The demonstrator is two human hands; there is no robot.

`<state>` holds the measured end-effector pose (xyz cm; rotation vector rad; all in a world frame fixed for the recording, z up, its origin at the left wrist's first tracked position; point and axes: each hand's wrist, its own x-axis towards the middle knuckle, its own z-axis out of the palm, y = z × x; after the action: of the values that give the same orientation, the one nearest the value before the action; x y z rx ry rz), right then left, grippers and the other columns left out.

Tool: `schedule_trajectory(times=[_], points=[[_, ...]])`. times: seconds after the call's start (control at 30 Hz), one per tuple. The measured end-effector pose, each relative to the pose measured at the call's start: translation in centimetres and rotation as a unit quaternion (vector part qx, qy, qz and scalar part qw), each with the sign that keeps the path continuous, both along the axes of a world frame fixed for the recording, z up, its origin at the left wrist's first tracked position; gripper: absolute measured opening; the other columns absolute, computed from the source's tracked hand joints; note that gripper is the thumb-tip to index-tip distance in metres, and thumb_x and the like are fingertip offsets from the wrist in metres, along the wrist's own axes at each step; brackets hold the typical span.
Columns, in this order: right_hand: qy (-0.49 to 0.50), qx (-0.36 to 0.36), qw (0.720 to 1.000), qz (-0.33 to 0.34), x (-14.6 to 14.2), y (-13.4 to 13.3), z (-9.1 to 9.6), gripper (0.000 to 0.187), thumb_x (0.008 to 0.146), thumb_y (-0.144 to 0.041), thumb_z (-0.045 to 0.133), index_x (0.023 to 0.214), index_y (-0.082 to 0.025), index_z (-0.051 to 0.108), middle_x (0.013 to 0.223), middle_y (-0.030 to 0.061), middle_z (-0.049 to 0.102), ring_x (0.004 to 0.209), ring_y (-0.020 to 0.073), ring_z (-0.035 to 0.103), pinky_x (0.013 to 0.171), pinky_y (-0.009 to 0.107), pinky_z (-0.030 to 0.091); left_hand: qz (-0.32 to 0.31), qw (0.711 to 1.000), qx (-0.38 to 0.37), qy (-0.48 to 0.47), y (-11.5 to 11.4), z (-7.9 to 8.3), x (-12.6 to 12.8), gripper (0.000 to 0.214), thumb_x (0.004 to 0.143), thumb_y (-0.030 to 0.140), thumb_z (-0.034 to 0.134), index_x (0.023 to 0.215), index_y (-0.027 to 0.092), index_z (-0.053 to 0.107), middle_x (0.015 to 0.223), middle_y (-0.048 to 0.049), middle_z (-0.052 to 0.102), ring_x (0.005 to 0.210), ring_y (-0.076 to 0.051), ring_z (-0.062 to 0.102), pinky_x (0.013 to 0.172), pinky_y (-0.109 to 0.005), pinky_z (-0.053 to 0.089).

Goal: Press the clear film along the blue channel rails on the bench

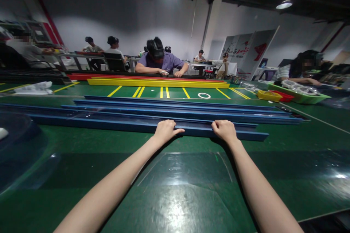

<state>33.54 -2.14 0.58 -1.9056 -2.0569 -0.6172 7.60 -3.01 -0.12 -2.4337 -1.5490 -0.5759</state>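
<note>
Bare forearms (115, 193) cross the green counter (90, 141); my left hand (165, 132) and right hand (225, 130) curl fingers, grasping the nearest blue channel (123, 126) short of the counter's far edge. It looks light, stiff, slick, best held by its long walls (195, 131), hands apart.

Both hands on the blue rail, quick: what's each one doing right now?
Left hand: closed over the front edge of the nearest blue rail, thumb stretched out.
Right hand: closed over the same edge.
</note>
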Motion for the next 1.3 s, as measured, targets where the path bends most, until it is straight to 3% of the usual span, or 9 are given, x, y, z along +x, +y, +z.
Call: schedule_trajectory(times=[0.2, 0.37, 0.57, 0.77, 0.97, 1.3], points=[[-0.017, -0.054, 0.998, 0.017, 0.1, -0.1, 0.4, 0.047, 0.083, -0.038, 0.027, 0.065, -0.019, 0.066, 0.065, 0.0077, 0.066, 0.059, 0.0160, 0.058, 0.049, 0.024, 0.026, -0.030, 0.996, 0.081, 0.007, 0.0, -0.9, -0.2, 0.053, 0.079, 0.059, 0.035, 0.066, 0.014, 0.059, 0.069, -0.0072, 0.060, 0.068, -0.018, 0.055, 0.058, -0.027, 0.035], [-0.033, -0.054, 0.998, 0.024, 0.0, -0.4, 0.5, 0.047, 0.084, -0.039, 0.027, 0.065, -0.019, 0.065, 0.068, 0.0063, 0.066, 0.058, 0.0139, 0.057, 0.048, 0.023, 0.023, -0.040, 0.992, 0.115, 0.018, 0.0, -1.4, -0.3, 0.051, 0.081, 0.056, 0.033, 0.066, 0.014, 0.057, 0.067, -0.0071, 0.058, 0.066, -0.017, 0.052, 0.058, -0.027, 0.032], [-0.041, 0.029, 0.996, 0.075, -0.5, -0.6, 0.5, 0.042, 0.082, -0.039, 0.032, 0.058, -0.017, 0.058, 0.062, 0.0043, 0.061, 0.054, 0.0109, 0.051, 0.048, 0.024, 0.018, -0.045, 0.991, 0.121, 0.026, 0.1, -1.5, -0.3, 0.050, 0.082, 0.055, 0.032, 0.068, 0.014, 0.057, 0.069, -0.0069, 0.058, 0.068, -0.017, 0.051, 0.058, -0.027, 0.031], [-0.004, 0.126, 0.984, 0.125, -3.7, -0.3, -0.2, 0.039, 0.084, -0.032, 0.031, 0.057, -0.016, 0.054, 0.058, 0.0030, 0.056, 0.052, 0.0088, 0.044, 0.049, 0.023, 0.018, -0.044, 0.991, 0.125, 0.028, 0.0, -1.5, -0.2, 0.050, 0.083, 0.055, 0.032, 0.069, 0.014, 0.057, 0.070, -0.0068, 0.059, 0.068, -0.017, 0.052, 0.059, -0.028, 0.031], [0.020, 0.138, 0.980, 0.143, -6.3, -0.1, -0.8, 0.042, 0.085, -0.032, 0.031, 0.053, -0.016, 0.054, 0.054, 0.0029, 0.056, 0.050, 0.0084, 0.044, 0.048, 0.024, 0.017, -0.042, 0.993, 0.111, 0.011, -0.1, -1.4, -0.2, 0.047, 0.082, 0.055, 0.034, 0.072, 0.015, 0.057, 0.072, -0.0073, 0.060, 0.070, -0.018, 0.054, 0.059, -0.028, 0.031], [0.026, 0.108, 0.987, 0.118, -6.5, 0.2, -0.8, 0.043, 0.084, -0.031, 0.031, 0.053, -0.016, 0.057, 0.055, 0.0047, 0.059, 0.050, 0.0098, 0.048, 0.047, 0.024, 0.016, -0.015, 0.996, 0.084, -0.010, -0.3, -1.1, -0.1, 0.049, 0.078, 0.060, 0.035, 0.081, 0.015, 0.054, 0.066, -0.0065, 0.059, 0.065, -0.018, 0.056, 0.057, -0.026, 0.032]])
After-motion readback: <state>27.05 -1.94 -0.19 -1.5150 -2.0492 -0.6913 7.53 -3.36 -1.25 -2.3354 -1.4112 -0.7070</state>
